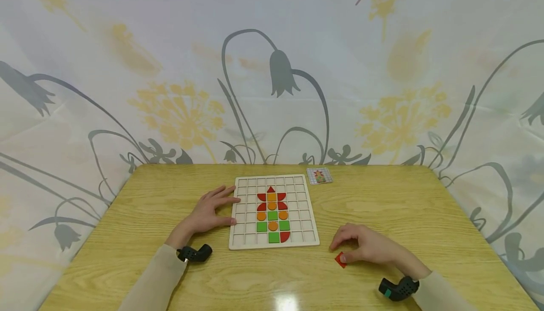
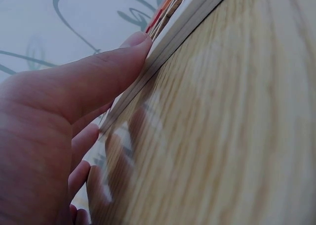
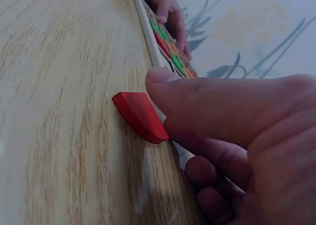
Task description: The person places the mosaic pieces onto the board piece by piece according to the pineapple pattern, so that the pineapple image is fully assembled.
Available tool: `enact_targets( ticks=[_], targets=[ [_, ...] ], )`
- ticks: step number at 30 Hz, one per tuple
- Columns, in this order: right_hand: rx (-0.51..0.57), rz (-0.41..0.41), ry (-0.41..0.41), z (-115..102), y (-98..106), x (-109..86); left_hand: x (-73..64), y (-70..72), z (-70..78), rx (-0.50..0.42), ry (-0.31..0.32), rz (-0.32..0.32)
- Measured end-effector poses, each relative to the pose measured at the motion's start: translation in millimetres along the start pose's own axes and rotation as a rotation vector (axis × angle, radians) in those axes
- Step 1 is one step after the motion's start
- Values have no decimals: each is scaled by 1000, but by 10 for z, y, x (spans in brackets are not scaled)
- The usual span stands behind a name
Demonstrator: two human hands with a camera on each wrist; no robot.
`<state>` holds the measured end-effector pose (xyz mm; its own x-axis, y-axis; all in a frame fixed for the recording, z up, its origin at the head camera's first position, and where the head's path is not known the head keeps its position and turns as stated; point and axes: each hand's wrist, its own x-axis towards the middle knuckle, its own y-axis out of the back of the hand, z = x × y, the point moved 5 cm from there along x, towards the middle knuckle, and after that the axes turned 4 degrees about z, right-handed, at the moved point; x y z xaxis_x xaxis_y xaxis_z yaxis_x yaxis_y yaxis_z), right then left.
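Observation:
A white gridded board (image 1: 250,240) carries a figure of red, orange and green flat pieces. Among them are a red triangle (image 1: 271,189) at the top, a green square (image 1: 274,238) at the bottom, and a red quarter-circle piece (image 1: 285,237) beside that square. My left hand (image 1: 209,212) rests at the board's left edge with fingers spread, fingertips over the frame and thumb against its side. Right of the board's lower corner, my right hand (image 1: 365,245) pinches another red quarter-circle piece (image 3: 140,117) with thumb and fingers, close over the table.
Behind the board's right corner lies a small pattern card (image 1: 319,175) showing a similar figure on a grid. The wooden table (image 1: 238,282) reaches back to a curtain (image 1: 178,65) printed with flowers. Each wrist wears a black camera band.

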<state>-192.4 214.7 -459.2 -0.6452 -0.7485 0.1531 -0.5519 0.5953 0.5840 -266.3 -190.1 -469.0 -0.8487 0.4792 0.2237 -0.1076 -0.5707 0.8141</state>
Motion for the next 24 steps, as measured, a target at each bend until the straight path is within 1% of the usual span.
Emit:
enact_targets(
  ticks=[3, 6, 10, 16, 20, 24],
  targets=[
    [-9, -33, 16, -4, -14, -7, 0, -5, -1, -3, 4, -2],
    [-18, -46, 7, -4, -17, 0, -1, -2, 3, -2, 4, -2],
    [-47, -52, -8, -16, -17, 17, -1, 4, 7, 3, 2, 0],
    [-57, -46, -18, -51, -16, 32, -2, 5, 8, 5, 3, -2],
    [-50, -18, -75, -30, -21, 30, -3, 3, 4, 3, 8, -5],
    [29, 27, -162, 20, -26, 16, -3, 2, 3, -4, 9, -5]
  ],
)
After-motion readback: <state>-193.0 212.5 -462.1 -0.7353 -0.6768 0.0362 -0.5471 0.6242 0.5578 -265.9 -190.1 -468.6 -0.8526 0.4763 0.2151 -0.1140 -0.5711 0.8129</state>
